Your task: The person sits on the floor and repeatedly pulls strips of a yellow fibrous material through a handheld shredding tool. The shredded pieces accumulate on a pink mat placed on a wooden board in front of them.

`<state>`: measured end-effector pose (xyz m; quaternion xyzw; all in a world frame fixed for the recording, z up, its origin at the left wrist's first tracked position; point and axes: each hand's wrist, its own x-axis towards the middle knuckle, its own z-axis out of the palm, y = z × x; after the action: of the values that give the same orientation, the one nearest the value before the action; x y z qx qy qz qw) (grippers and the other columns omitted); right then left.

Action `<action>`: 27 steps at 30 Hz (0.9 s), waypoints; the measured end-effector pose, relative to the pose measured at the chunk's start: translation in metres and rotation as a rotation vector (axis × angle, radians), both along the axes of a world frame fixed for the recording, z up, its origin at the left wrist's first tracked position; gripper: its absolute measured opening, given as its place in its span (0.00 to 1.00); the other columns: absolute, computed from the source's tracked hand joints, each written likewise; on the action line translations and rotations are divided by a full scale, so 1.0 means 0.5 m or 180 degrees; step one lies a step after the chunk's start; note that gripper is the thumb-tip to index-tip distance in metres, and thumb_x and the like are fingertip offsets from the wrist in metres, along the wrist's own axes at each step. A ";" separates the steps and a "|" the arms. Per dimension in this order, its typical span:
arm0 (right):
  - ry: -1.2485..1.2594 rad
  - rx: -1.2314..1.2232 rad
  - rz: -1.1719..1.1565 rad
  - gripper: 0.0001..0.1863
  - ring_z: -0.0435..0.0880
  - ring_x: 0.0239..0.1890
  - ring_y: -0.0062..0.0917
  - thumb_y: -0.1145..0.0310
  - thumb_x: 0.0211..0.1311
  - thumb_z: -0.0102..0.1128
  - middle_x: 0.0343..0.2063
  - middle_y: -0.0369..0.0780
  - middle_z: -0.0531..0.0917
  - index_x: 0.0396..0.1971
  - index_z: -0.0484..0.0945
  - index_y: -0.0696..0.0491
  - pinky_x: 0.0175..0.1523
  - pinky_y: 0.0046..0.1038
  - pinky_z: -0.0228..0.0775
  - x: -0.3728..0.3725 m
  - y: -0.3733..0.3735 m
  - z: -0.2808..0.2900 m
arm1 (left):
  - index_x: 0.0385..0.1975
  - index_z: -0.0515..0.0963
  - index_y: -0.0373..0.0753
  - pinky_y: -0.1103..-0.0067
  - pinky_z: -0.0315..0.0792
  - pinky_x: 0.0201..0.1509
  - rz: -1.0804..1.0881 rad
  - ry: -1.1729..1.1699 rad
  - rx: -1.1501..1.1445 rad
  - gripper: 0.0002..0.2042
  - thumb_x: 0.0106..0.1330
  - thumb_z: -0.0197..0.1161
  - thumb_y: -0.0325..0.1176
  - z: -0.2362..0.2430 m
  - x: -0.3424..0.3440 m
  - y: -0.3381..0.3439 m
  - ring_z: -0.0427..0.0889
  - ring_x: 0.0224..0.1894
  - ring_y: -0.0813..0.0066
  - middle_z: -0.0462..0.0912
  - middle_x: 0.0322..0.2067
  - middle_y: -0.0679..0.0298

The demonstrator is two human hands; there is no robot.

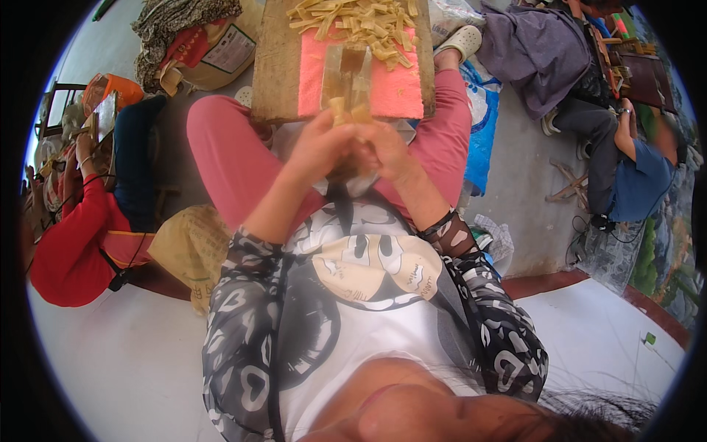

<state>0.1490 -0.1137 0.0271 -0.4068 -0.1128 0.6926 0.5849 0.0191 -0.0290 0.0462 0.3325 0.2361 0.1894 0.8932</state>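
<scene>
Nearest: white-and-black printed shirt (368, 317); beyond it, knees in pink trousers (228, 155) spread to either side. Left hand (315, 144) and right hand (383, 144) meet above the lap, fingers curled in and grasping short pale strips (338, 110), whose ends stand up past the knuckles. Lower fingers blurred; cannot tell their exact placement.

Step in hand, as judged: working the strips with both hands together. Next move would seem to call for a firm pinch from each hand and the strip ends kept in line.

Just beyond the hands: a shiny flat piece (333, 82) on a pink cloth (405, 96), cloth on a wooden board (276, 66). Far part of board: loose heap of similar strips (368, 26). Off to the sides: a red-sleeved person (77, 247) at left, a blue-shirted person (641, 184) at right.
</scene>
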 end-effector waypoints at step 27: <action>-0.1379 0.0210 0.0739 0.11 0.73 0.21 0.11 0.64 0.63 0.55 0.21 0.31 0.77 0.38 0.74 0.56 0.26 0.13 0.62 0.062 -0.046 -0.035 | 0.37 0.76 0.38 0.85 0.68 0.32 0.0887 0.1394 0.1850 0.08 0.59 0.60 0.26 -0.082 -0.050 0.092 0.72 0.28 0.83 0.74 0.27 0.69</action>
<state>0.1799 -0.1369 0.0096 -0.5109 -0.3041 0.6477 0.4765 -0.0058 0.0170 0.0051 0.5690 0.4006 0.2924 0.6559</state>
